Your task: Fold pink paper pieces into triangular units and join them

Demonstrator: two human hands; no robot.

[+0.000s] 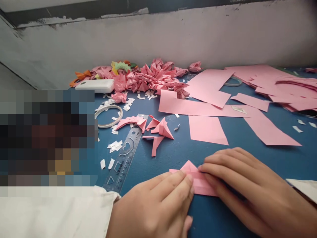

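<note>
While flat, both hands (158, 205) (247, 186) on paper (200, 187)

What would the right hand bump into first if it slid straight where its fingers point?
The right hand rests on the folded pink paper; sliding on, it would probably meet the left hand next.

I can read no words, brands or numbers from here. The clear plastic ruler (123, 155), lying near left on the blue table, has scale marks along its edge, but any digits are too small to make out. The white box (95, 85) at far left shows no lettering. A small sticker (239, 109) on a pink sheet to the right is blurred.
</note>
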